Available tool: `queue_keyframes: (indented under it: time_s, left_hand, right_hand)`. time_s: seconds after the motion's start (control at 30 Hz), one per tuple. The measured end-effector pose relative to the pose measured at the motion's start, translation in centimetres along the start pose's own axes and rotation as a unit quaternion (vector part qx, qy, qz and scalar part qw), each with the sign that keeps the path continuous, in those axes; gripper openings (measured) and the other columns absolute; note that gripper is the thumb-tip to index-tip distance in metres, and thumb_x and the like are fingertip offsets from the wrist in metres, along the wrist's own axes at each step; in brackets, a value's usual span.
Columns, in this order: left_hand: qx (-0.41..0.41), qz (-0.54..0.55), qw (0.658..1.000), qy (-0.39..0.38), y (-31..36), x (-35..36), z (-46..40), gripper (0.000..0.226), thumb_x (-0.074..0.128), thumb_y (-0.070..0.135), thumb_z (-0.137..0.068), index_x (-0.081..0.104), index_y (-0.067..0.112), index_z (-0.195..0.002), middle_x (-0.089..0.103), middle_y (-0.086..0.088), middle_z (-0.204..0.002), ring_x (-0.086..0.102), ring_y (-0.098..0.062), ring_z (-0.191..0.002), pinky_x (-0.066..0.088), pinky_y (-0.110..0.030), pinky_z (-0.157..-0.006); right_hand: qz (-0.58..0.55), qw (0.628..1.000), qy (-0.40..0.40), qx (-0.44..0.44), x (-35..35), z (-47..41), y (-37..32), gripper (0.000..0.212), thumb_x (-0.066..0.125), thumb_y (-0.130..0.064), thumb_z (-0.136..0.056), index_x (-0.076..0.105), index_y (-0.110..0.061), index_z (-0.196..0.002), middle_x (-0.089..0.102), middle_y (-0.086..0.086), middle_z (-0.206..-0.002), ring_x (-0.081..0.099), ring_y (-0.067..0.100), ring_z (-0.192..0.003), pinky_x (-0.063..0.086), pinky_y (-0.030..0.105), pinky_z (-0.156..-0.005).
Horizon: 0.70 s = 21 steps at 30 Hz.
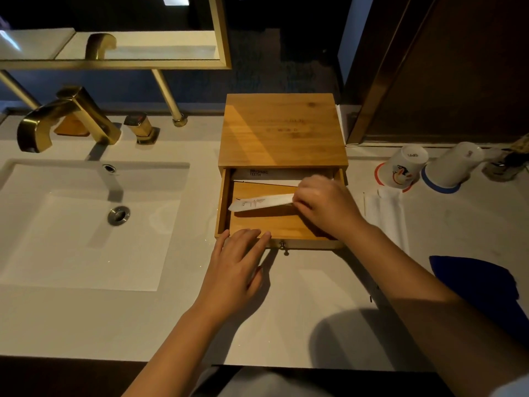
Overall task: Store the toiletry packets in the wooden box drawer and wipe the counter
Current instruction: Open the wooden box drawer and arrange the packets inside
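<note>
A person stands at a bathroom counter point(300, 296) facing a wooden box point(282, 130) whose drawer point(257, 224) is pulled open toward them. The right hand point(323, 206) pinches the end of a long white packet point(262, 202), holding it tilted just above the drawer floor. 1 packet printed "BRUSHING TEETH" point(259, 173) already lies at the drawer's back. The left hand point(237, 267) is relaxed, its straight fingertips resting on the drawer's front edge, steadying it. Another white packet point(386, 213) lies on the counter right of the box, near 2 upturned cups point(400, 171); a blue cloth point(481, 285) lies nearer the person. Likely risk: the long packet, dropped askew, could rest on the rim and jam the drawer when closing.
</note>
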<state>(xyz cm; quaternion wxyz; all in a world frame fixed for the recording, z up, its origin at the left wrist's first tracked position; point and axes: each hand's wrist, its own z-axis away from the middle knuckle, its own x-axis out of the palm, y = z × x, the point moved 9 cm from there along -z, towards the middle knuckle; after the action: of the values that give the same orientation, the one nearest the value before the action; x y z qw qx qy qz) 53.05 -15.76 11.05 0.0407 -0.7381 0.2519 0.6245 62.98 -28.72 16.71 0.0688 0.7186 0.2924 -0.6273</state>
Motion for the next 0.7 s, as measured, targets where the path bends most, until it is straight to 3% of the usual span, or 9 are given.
queue_keyframes:
  time_s: [0.27, 0.4, 0.47, 0.57, 0.7]
  left_hand:
    - [-0.004, -0.009, 1.0, 0.005, 0.0, 0.1, 0.0, 0.055, 0.045, 0.034, -0.085, 0.039, 0.02, -0.138, 0.047, -0.002, -0.131, 0.039, -0.019, -0.124, 0.019, -0.047, -0.11]
    - [0.001, -0.009, 1.0, 0.006, 0.0, 0.0, 0.0, 0.056, 0.046, 0.033, -0.085, 0.039, 0.019, -0.138, 0.049, -0.004, -0.131, 0.039, -0.02, -0.124, 0.022, -0.045, -0.11]
    - [0.001, -0.005, 1.0, 0.005, 0.0, 0.0, 0.0, 0.056, 0.046, 0.032, -0.085, 0.039, 0.02, -0.139, 0.05, -0.004, -0.131, 0.039, -0.02, -0.125, 0.023, -0.046, -0.11]
    - [0.0, -0.003, 1.0, 0.009, -0.1, 0.0, 0.1, 0.056, 0.046, 0.032, -0.085, 0.039, 0.02, -0.138, 0.05, -0.005, -0.131, 0.039, -0.02, -0.125, 0.022, -0.046, -0.11]
    - [-0.002, -0.002, 1.0, 0.009, 0.0, -0.1, 0.0, 0.054, 0.045, 0.033, -0.085, 0.041, 0.019, -0.137, 0.051, -0.005, -0.13, 0.039, -0.02, -0.124, 0.022, -0.046, -0.109]
  right_hand:
    - [-0.033, 0.999, -0.01, -0.028, 1.8, 0.9, -0.9, 0.009, 0.069, -0.012, -0.081, 0.073, -0.008, -0.089, 0.069, 0.01, -0.091, 0.063, 0.025, -0.087, 0.055, 0.035, -0.068]
    - [-0.064, 0.986, -0.152, 0.032, 4.2, 0.6, 0.1, 0.022, 0.051, -0.022, -0.093, 0.069, -0.013, -0.102, 0.066, 0.004, -0.104, 0.058, 0.02, -0.1, 0.052, 0.035, -0.083]
    - [-0.069, 0.982, -0.172, 0.037, 4.2, 0.8, 0.6, 0.027, 0.045, -0.027, -0.095, 0.067, -0.018, -0.11, 0.064, 0.001, -0.116, 0.054, 0.018, -0.11, 0.049, 0.036, -0.091]
    - [-0.078, 0.976, -0.199, 0.049, 3.9, 1.5, 0.3, 0.037, 0.033, -0.036, -0.099, 0.056, -0.026, -0.127, 0.047, -0.006, -0.142, 0.035, 0.016, -0.133, 0.033, 0.039, -0.107]
    - [-0.065, 0.963, -0.25, 0.081, 4.5, 3.1, -0.3, 0.047, 0.024, -0.046, -0.098, 0.041, -0.028, -0.138, 0.037, -0.006, -0.149, 0.025, 0.015, -0.14, 0.021, 0.04, -0.112]
